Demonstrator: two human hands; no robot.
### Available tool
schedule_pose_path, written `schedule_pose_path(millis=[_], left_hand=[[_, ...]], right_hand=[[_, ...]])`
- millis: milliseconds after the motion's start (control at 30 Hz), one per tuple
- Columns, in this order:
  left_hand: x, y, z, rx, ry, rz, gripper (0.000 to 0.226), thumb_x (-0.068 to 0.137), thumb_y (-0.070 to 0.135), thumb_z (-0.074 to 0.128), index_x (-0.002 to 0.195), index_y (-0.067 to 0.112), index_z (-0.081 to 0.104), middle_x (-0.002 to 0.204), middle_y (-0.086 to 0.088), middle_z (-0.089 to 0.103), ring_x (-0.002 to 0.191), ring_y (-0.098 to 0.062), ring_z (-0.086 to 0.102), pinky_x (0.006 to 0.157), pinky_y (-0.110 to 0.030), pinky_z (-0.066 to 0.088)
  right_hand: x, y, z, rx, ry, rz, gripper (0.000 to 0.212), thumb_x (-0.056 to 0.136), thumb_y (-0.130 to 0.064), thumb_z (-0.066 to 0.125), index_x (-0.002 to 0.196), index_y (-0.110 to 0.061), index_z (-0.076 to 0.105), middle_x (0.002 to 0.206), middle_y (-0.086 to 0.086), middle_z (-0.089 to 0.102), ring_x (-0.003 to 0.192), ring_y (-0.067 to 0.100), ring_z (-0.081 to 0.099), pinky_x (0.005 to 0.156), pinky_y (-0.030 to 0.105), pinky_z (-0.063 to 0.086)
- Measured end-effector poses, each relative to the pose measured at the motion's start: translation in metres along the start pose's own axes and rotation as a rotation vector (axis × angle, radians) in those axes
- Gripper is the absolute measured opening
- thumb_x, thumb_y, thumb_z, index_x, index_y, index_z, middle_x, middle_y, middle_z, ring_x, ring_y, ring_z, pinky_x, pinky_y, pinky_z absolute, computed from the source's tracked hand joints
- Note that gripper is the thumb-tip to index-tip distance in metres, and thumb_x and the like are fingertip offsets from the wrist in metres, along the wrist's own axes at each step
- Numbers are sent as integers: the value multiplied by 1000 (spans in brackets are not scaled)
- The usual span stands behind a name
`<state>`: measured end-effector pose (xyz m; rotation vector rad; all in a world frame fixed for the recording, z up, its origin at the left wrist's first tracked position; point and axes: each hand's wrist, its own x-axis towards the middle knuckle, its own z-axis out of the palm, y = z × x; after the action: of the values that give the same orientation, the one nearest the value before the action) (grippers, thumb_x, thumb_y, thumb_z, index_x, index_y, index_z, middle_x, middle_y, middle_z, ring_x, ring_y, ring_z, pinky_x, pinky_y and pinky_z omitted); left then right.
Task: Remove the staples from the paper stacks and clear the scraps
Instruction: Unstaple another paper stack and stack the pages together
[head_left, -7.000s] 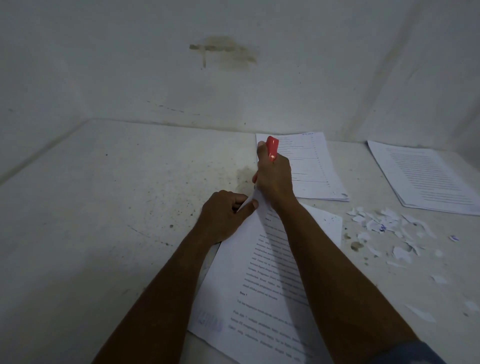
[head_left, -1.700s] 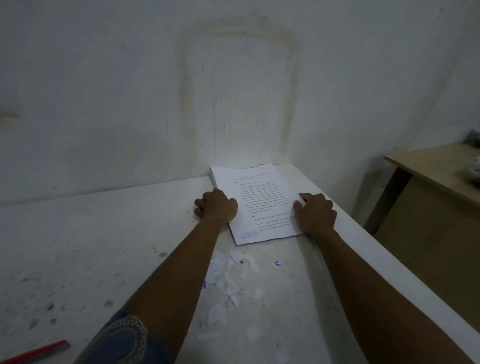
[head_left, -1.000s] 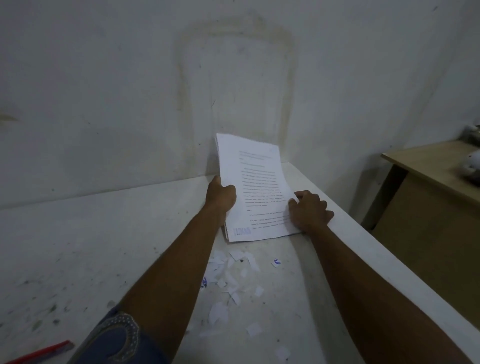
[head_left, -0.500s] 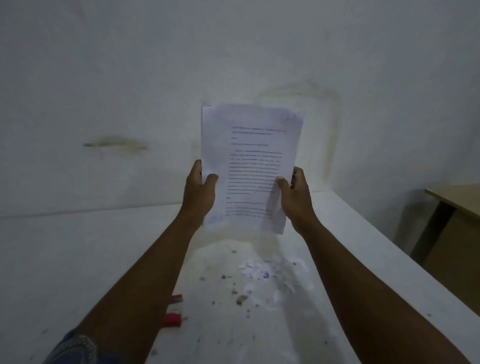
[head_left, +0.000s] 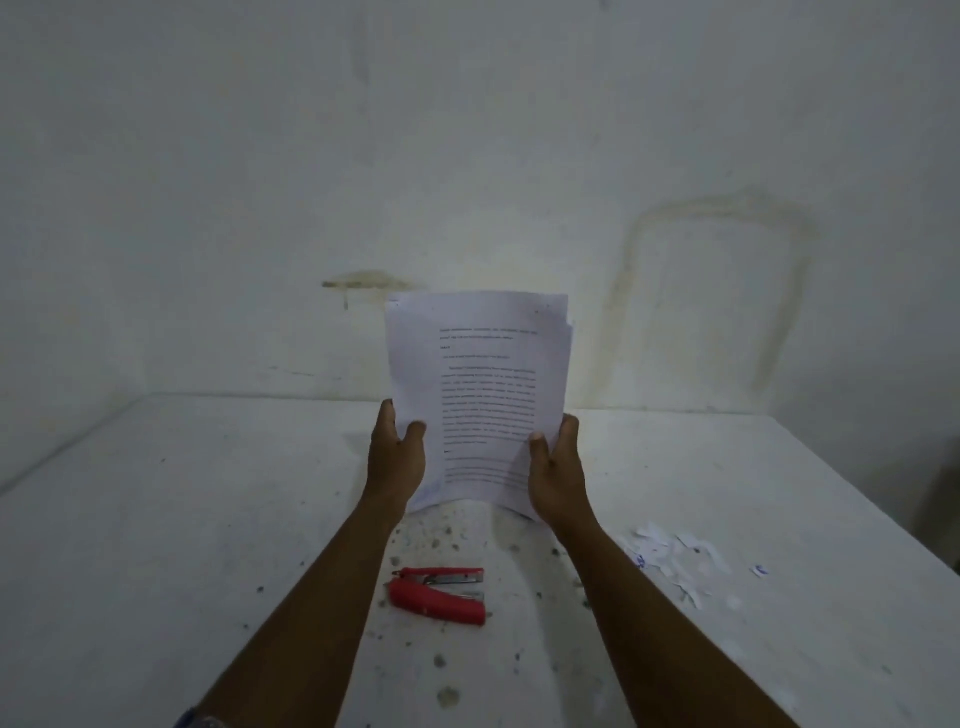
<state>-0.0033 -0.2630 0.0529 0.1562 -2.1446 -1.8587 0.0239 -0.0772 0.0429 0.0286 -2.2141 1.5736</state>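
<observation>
A paper stack (head_left: 480, 395) stands upright at frame centre above the table (head_left: 156, 519), between two hands. The stapler (head_left: 439, 595) lies below it; scraps (head_left: 675, 558) lie lower right.

We identify the paper stack (head_left: 478, 395) as thin white office paper, matt, printed in black. The scraps (head_left: 675, 556) are the same matt white paper with torn, ragged edges, and some carry blue ink. The red stapler (head_left: 439, 595) has a smooth plastic shell with a slight sheen, and its exposed inner rail reads as dull grey metal. The table (head_left: 156, 519) has a hard white top, matt, scuffed and speckled with dark marks. The wall (head_left: 467, 156) is matt white paint or plaster, uneven, with yellow-brown stains. The sleeve (head_left: 200, 722) appears to be blue cloth.
</observation>
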Motion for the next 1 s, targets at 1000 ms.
schedule_pose_path(millis=[1000], left_hand=[[88,-88,-159,697,26,-220,41,93,6,50,132,0,56,133,-20,59,119,-36,57,88,-30,42]], right_hand=[[21,24,165,-441,-444,87,47,92,-33,67,131,-10,55,125,5,67,115,24,62,105,35,43]])
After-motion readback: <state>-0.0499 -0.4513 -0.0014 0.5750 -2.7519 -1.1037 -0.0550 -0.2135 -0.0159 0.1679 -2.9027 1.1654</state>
